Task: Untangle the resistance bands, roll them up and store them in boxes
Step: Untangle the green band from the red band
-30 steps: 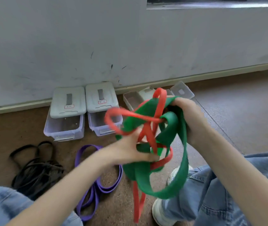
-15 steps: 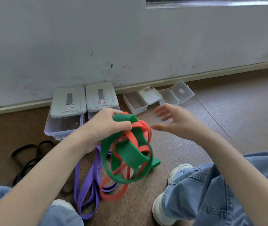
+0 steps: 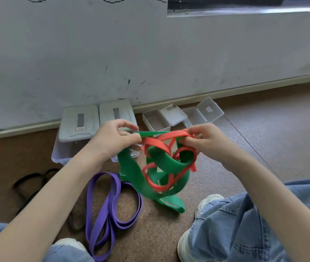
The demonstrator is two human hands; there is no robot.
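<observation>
Partly arm-hidden black band (image 3: 30,183), left hand (image 3: 112,142) pinching green band (image 3: 131,173), right hand (image 3: 207,140) pinching red band (image 3: 155,145).

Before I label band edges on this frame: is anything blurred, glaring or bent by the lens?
Head view: the green band smears with motion low down; the red band and both hands stay fairly crisp; the baseboard bows from wide-angle distortion; daylight is soft, with glare only on the window ledge.

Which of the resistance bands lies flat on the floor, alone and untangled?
The purple band; the green band and red band are knotted together in both hands.
</observation>
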